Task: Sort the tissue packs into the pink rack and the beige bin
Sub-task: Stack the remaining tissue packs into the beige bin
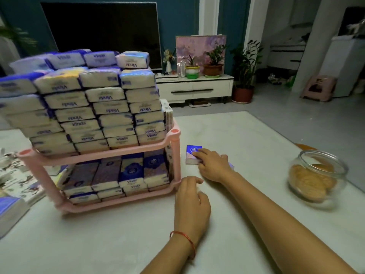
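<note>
Where the loose pack lay: flat on the table, just beside the right end of the pink rack but not touching it, and well apart from the glass jar at the far right.
Long axis: we read it as running away from us, roughly in line with the rack's end, with the blue face up and a white short end turned toward us.
Right grip: it sat to the pack's near right. Its fingers lay across the blue top, touching it, and we saw none curled round an edge. The thumb was hidden, so we did not call it a hold.
Left grip: it rested on the table nearer to us, fingers loosely bent and holding nothing, just beside the rack's lower right corner.
Nearer grip: the right, plainly, since it was on the pack. The left sat closer to the rack than to the pack.
Way to the rack: it stood to the left of the pack. Both tiers looked crammed with packs, the upper one piled high.
Beige bin: we could not find it in view.
Our judgement: the coming move turned on closing over the pack's long sides from above, then carrying it left.
</note>
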Demonstrator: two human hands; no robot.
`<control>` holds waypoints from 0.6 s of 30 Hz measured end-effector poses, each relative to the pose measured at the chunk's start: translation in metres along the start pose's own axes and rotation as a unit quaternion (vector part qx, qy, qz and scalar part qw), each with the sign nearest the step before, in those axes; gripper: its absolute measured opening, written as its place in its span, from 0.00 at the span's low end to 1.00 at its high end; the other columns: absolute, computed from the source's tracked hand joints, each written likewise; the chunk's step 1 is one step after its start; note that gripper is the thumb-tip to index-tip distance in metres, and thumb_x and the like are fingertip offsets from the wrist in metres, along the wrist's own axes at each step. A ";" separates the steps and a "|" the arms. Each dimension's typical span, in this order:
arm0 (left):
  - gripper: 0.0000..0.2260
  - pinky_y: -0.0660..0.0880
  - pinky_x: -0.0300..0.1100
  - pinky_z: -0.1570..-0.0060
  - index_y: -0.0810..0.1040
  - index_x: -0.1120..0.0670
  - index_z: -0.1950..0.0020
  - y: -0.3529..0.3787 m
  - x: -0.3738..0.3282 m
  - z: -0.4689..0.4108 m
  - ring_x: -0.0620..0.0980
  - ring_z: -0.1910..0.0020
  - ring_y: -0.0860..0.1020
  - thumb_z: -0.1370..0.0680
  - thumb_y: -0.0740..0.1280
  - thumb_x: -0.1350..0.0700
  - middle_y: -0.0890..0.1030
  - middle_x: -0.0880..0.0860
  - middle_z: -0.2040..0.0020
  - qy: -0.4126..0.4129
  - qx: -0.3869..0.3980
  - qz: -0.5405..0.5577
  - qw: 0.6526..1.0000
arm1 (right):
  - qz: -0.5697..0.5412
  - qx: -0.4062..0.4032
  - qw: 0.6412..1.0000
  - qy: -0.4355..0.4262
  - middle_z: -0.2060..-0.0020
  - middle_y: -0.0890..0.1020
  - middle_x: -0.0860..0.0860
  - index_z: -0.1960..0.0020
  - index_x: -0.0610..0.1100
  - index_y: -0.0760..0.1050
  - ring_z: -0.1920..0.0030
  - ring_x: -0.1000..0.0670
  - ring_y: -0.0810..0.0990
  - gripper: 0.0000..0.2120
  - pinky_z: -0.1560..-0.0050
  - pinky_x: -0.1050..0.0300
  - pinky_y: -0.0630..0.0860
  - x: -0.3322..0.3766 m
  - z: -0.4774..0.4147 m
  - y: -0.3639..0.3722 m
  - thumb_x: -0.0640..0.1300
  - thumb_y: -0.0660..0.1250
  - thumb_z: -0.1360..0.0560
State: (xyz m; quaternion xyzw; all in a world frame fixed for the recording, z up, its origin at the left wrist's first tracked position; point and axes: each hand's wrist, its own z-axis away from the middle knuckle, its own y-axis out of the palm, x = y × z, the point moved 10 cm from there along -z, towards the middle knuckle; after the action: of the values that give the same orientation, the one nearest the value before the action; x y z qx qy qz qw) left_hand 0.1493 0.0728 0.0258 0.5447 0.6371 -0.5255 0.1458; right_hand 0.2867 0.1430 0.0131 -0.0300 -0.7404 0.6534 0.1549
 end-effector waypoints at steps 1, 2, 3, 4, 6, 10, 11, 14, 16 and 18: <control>0.14 0.66 0.38 0.43 0.74 0.55 0.47 -0.004 -0.013 0.003 0.47 0.45 0.71 0.29 0.55 0.63 0.76 0.51 0.46 0.044 -0.019 -0.031 0.998 | -0.002 0.005 1.000 -0.002 0.26 0.60 0.55 0.27 0.55 0.60 0.31 0.48 0.64 0.22 0.36 0.46 0.60 -0.001 0.014 0.000 0.45 0.53 0.21; 0.17 0.66 0.38 0.43 0.74 0.57 0.46 -0.008 -0.024 0.007 0.48 0.44 0.70 0.31 0.54 0.62 0.77 0.54 0.45 0.076 -0.030 -0.046 0.996 | -0.009 0.006 1.000 -0.005 0.26 0.60 0.55 0.28 0.56 0.60 0.31 0.49 0.64 0.21 0.35 0.46 0.59 -0.001 0.029 0.000 0.47 0.53 0.21; 0.19 0.65 0.40 0.42 0.74 0.58 0.44 -0.009 -0.034 0.011 0.48 0.43 0.70 0.32 0.54 0.61 0.77 0.56 0.44 0.107 -0.029 -0.047 0.993 | -0.023 0.005 1.000 -0.012 0.27 0.60 0.56 0.29 0.56 0.61 0.32 0.50 0.65 0.21 0.35 0.47 0.58 0.000 0.045 -0.002 0.48 0.53 0.21; 0.20 0.64 0.41 0.41 0.72 0.57 0.41 -0.009 -0.041 0.016 0.48 0.41 0.69 0.32 0.54 0.61 0.77 0.57 0.42 0.128 -0.021 -0.041 0.991 | -0.042 0.000 0.999 -0.023 0.27 0.62 0.58 0.30 0.58 0.63 0.33 0.51 0.66 0.20 0.34 0.48 0.58 0.003 0.065 -0.005 0.49 0.53 0.21; 0.23 0.61 0.42 0.36 0.68 0.55 0.37 -0.011 -0.046 0.024 0.48 0.36 0.66 0.32 0.54 0.60 0.74 0.58 0.37 0.152 0.007 -0.025 0.988 | -0.068 -0.005 0.996 -0.063 0.29 0.64 0.62 0.32 0.60 0.64 0.35 0.53 0.68 0.20 0.33 0.50 0.59 0.019 0.111 -0.011 0.51 0.52 0.23; 0.27 0.47 0.40 0.27 0.58 0.50 0.26 -0.015 -0.029 0.053 0.45 0.26 0.52 0.26 0.54 0.50 0.56 0.48 0.25 0.134 0.145 -0.073 0.978 | -0.087 0.040 0.984 -0.153 0.28 0.55 0.66 0.27 0.61 0.57 0.31 0.60 0.59 0.32 0.31 0.64 0.51 0.062 0.197 -0.008 0.58 0.47 0.32; 0.28 0.44 0.40 0.26 0.54 0.49 0.25 -0.014 -0.020 0.062 0.44 0.25 0.48 0.24 0.54 0.47 0.53 0.47 0.24 0.131 0.194 -0.103 0.967 | -0.109 0.053 0.979 -0.164 0.29 0.51 0.68 0.27 0.62 0.54 0.28 0.62 0.54 0.34 0.30 0.68 0.47 0.065 0.207 -0.010 0.57 0.49 0.34; 0.34 0.39 0.39 0.28 0.47 0.48 0.23 -0.017 -0.002 0.083 0.44 0.25 0.43 0.25 0.53 0.35 0.44 0.48 0.23 0.141 0.243 -0.215 0.935 | -0.166 0.072 0.977 -0.115 0.29 0.44 0.67 0.32 0.68 0.46 0.27 0.63 0.39 0.35 0.28 0.64 0.39 0.052 0.217 -0.025 0.55 0.58 0.35; 0.30 0.43 0.39 0.28 0.52 0.45 0.24 -0.024 0.006 0.086 0.49 0.25 0.46 0.24 0.58 0.40 0.47 0.52 0.23 0.095 0.244 -0.207 0.942 | -0.130 0.093 0.986 -0.054 0.29 0.49 0.63 0.33 0.69 0.46 0.26 0.60 0.43 0.37 0.28 0.61 0.45 0.032 0.225 -0.027 0.53 0.58 0.37; 0.27 0.53 0.39 0.29 0.61 0.42 0.28 -0.031 0.007 0.084 0.52 0.28 0.57 0.27 0.61 0.43 0.60 0.53 0.29 0.059 0.244 -0.156 0.955 | -0.068 0.115 0.990 -0.045 0.30 0.57 0.56 0.31 0.65 0.53 0.28 0.53 0.58 0.35 0.31 0.64 0.57 0.026 0.235 -0.023 0.53 0.55 0.37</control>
State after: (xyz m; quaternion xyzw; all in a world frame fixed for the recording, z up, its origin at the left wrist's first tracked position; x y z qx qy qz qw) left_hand 0.0876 0.0119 0.0023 0.4870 0.5744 -0.6482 -0.1130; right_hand 0.2024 -0.0794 0.0176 0.0674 -0.6665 0.7232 0.1678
